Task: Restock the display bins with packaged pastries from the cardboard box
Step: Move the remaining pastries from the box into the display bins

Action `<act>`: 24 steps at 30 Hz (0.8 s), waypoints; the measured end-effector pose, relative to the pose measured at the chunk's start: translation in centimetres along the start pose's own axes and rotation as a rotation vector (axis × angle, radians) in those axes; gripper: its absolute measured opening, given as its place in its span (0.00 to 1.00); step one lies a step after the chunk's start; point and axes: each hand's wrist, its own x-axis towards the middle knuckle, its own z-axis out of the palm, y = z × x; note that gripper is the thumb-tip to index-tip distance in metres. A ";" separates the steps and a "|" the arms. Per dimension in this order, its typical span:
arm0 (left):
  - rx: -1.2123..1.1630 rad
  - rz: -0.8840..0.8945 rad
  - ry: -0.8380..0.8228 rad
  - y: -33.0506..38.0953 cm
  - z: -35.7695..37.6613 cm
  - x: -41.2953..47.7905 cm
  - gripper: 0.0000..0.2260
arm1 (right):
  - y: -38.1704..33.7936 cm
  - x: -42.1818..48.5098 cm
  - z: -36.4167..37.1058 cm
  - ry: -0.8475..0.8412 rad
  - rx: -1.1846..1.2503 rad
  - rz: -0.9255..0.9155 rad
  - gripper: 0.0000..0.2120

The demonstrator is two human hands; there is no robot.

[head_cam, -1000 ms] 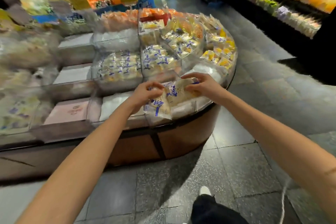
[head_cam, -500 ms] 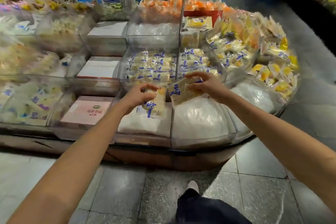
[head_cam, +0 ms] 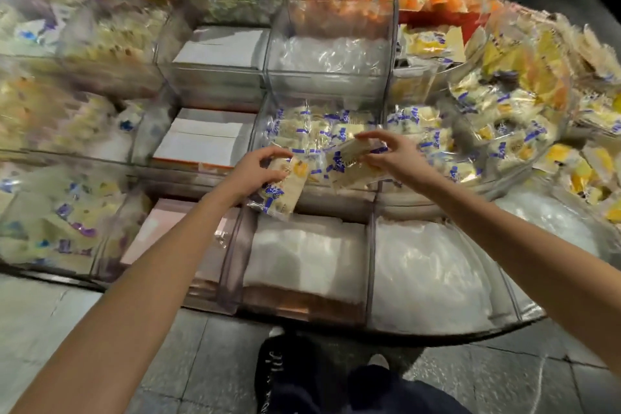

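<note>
Head view: fingers of the left hand (head_cam: 255, 173) curl round a pack (head_cam: 280, 193); the right hand (head_cam: 395, 156) pinches a second pack (head_cam: 351, 158), both over the near edge of a clear bin (head_cam: 339, 200) full of like packs.

Just 1 camera, worn at head height, close up against the display bins (head_cam: 369, 255). It faces forward and steeply down across them, with the floor (head_cam: 168, 363) just beside them filling the lower edge.
</note>
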 end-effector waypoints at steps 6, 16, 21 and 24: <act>0.196 0.098 -0.197 0.1 -4.1 6.3 0.19 | 0.7 3.5 2.7 0.149 -0.088 -0.037 0.22; 0.432 0.202 -0.578 0.7 -4.4 14.1 0.20 | 2.9 4.9 4.4 0.317 -0.091 0.035 0.23; 0.466 0.182 -0.711 -0.3 -2.2 15.7 0.22 | 3.4 5.4 3.2 0.303 -0.132 0.063 0.24; 0.487 0.156 -0.729 -0.6 -1.2 16.3 0.21 | 3.9 6.3 2.8 0.285 -0.136 0.060 0.24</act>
